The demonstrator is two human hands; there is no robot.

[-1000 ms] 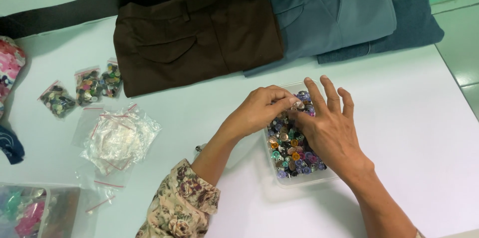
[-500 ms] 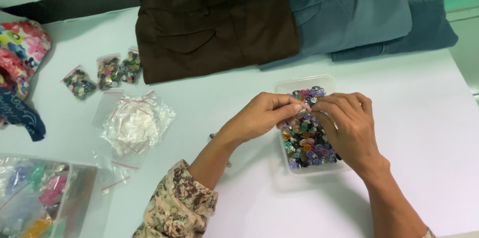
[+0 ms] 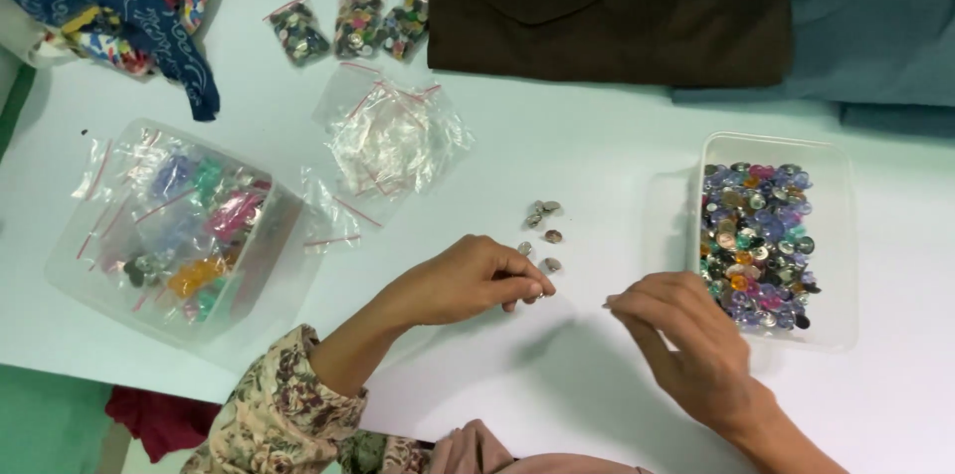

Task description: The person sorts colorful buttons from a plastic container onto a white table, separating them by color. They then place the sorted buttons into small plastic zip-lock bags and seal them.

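Both hands had left the clear tub. Left hand pinched a bead just beside the small bead pile; right hand pinched closed, contents unclear. Tiny, hard, slippery beads probably needed fingertip grips.

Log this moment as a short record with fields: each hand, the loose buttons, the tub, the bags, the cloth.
left hand: fingertips pinched together beside the small loose buttons; what they hold is too small to tell
right hand: fingers curled, left of the tub, over bare table
loose buttons: small cluster of greyish pieces on the white table
clear tub: holds mixed coloured buttons
bags: three small filled bags, a pile of empty clear bags, a box of bagged buttons
cloth: brown garment, blue-grey garment, both folded
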